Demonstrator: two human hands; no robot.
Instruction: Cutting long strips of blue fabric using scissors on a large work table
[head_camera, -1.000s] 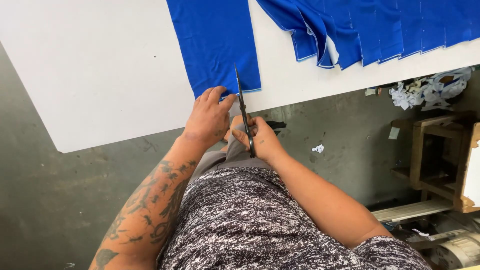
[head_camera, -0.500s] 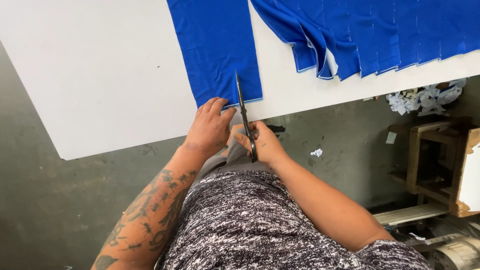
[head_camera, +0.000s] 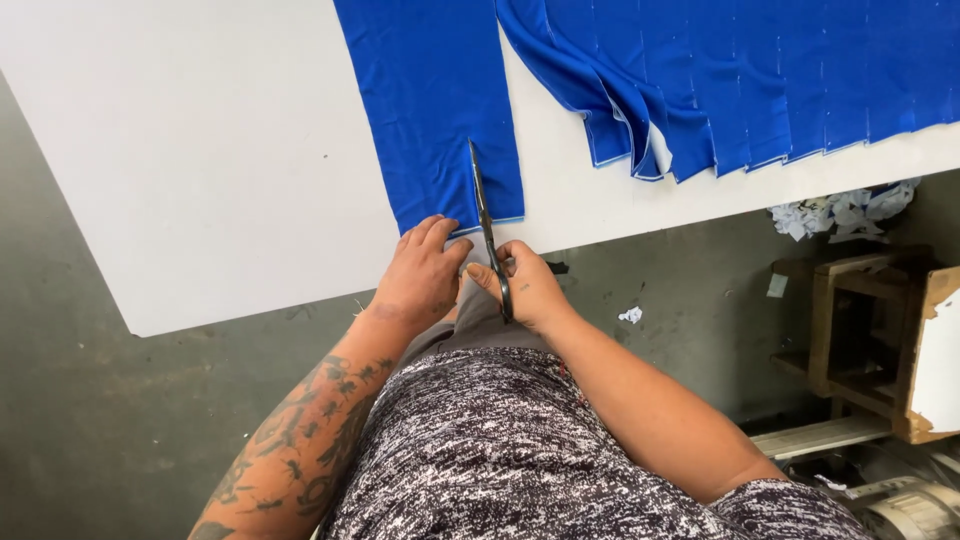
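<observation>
We cut a strip of blue cloth at the near edge of a white table.

Our left hand (head_camera: 420, 275) lies palm down, fingers together and flat, pressing the lower edge of the blue cloth (head_camera: 430, 110) just left of the cut; the tattooed forearm runs down and left from it. Our right hand (head_camera: 525, 285) is curled shut around the handles of the scissors (head_camera: 485, 225), wrist bent inward over the table (head_camera: 200, 150) edge. The scissors' long axis runs nearly straight away from us, tips pointing up the cloth, blades close together inside the slit. To the right lies a row of blue strips (head_camera: 760, 80), overlapping. Below the table edge at the right we see crumpled white scraps (head_camera: 845, 210) and a wooden crate (head_camera: 860, 330) with a white panel on its side.
</observation>
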